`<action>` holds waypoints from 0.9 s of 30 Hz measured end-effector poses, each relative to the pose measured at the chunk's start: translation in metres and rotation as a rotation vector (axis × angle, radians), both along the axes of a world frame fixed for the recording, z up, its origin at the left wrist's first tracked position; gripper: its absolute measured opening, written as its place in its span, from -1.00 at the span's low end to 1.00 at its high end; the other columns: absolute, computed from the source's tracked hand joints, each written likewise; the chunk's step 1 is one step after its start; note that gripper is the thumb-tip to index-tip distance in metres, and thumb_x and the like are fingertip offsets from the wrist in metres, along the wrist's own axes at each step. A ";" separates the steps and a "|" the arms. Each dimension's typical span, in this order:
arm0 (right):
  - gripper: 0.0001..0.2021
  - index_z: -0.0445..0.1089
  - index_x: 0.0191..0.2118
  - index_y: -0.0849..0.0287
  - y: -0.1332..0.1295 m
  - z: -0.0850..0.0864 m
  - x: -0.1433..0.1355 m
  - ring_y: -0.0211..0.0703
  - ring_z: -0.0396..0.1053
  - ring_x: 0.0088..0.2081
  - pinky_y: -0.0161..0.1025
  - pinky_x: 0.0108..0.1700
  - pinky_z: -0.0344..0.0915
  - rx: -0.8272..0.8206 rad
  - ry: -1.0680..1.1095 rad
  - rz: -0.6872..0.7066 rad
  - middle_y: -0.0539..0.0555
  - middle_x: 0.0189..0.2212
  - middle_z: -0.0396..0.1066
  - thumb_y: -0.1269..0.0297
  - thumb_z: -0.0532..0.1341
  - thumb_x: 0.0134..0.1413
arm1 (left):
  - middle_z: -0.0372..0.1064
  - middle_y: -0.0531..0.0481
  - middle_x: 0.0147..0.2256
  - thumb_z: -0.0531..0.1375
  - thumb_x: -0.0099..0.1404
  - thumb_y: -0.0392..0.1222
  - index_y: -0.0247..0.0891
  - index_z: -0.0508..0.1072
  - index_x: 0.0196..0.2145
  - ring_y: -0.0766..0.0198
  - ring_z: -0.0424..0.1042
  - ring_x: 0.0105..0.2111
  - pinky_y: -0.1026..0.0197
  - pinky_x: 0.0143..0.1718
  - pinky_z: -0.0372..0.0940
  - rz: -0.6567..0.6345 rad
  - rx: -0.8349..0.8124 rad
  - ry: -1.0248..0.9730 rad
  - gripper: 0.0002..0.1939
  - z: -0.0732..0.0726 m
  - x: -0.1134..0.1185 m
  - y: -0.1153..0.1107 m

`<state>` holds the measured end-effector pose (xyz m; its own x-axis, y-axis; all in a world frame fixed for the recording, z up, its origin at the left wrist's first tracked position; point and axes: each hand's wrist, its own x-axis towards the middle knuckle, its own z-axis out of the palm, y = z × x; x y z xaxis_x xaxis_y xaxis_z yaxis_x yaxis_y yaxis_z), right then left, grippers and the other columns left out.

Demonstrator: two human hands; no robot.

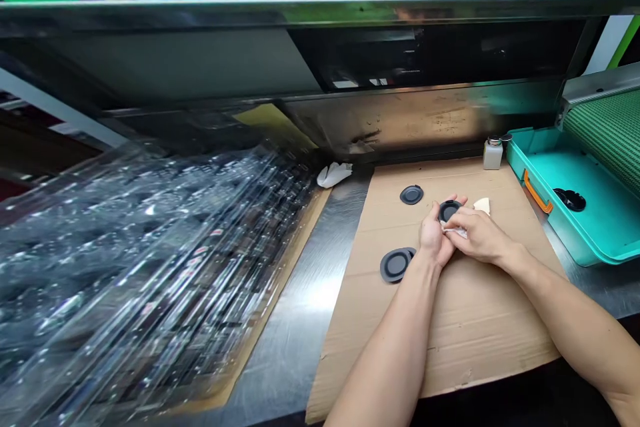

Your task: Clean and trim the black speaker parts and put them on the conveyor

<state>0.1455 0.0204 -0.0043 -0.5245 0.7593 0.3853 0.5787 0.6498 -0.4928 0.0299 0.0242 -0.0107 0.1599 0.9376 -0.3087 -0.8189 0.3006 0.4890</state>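
- Head view: I log one dark grey round cap, rimmed, held above the cardboard sheet on the desk.
- My left hand has its fingers clamped on the cap.
- My right hand has its fingers pinched on a small white wipe against the cap; much of the cap is hidden.
- Stacked clear trays at left: blurred, contents unreadable.

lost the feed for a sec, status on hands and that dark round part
Left hand grips dark round part. Right hand pinches white wipe against it. Two more round parts lie apart on cardboard. Nothing obstructing.
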 end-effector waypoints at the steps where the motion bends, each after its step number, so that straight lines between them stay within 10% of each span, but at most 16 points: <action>1: -0.89 0.46 -0.23 0.14 0.000 0.000 0.001 -0.09 0.39 -0.17 -0.22 -0.15 0.28 0.006 -0.026 -0.060 0.12 -0.18 0.46 0.43 0.21 0.14 | 0.50 -0.28 0.01 -0.08 0.50 -0.01 -0.32 0.45 -0.08 0.01 0.46 0.08 -0.13 0.20 0.27 0.010 0.007 -0.004 -0.59 0.000 -0.001 0.001; 4: -0.84 0.44 -0.16 0.16 0.001 0.001 0.004 -0.05 0.38 -0.16 -0.20 -0.14 0.28 0.059 -0.055 -0.286 0.17 -0.16 0.44 0.43 0.13 0.21 | 0.51 -0.28 0.00 -0.10 0.51 -0.03 -0.33 0.46 -0.11 0.04 0.45 0.10 -0.08 0.19 0.29 0.029 0.025 -0.021 -0.58 -0.001 -0.001 0.002; 16: -0.86 0.45 -0.18 0.14 0.005 0.001 0.004 -0.09 0.40 -0.16 -0.24 -0.14 0.29 -0.010 -0.136 -0.185 0.13 -0.15 0.46 0.39 0.15 0.21 | 0.51 -0.32 -0.06 -0.12 0.52 -0.03 -0.36 0.45 -0.19 0.06 0.50 0.00 0.00 0.05 0.41 0.057 -0.036 -0.035 -0.55 0.000 -0.004 0.004; 21: -0.82 0.47 -0.17 0.16 0.022 -0.005 0.025 -0.05 0.41 -0.16 -0.21 -0.14 0.26 0.046 -0.097 -0.477 0.16 -0.18 0.48 0.36 0.10 0.26 | 0.50 -0.26 -0.19 -0.16 0.52 -0.03 -0.34 0.43 -0.22 0.13 0.54 -0.20 0.12 -0.22 0.47 0.060 -0.122 -0.079 -0.54 0.000 -0.011 0.006; 27: -0.83 0.49 -0.21 0.17 0.034 -0.010 0.039 -0.04 0.43 -0.14 -0.20 -0.09 0.25 0.105 0.041 -0.494 0.14 -0.20 0.52 0.36 0.13 0.21 | 0.44 -0.28 -0.27 -0.16 0.47 -0.12 -0.41 0.42 -0.20 0.15 0.49 -0.36 0.17 -0.44 0.44 0.007 -0.134 -0.180 -0.58 0.007 -0.020 0.004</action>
<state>0.1843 0.0543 -0.0145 -0.0951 0.8689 0.4857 0.8109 0.3507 -0.4685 0.0102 0.0281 -0.0037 0.2168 0.8916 -0.3975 -0.8918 0.3466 0.2909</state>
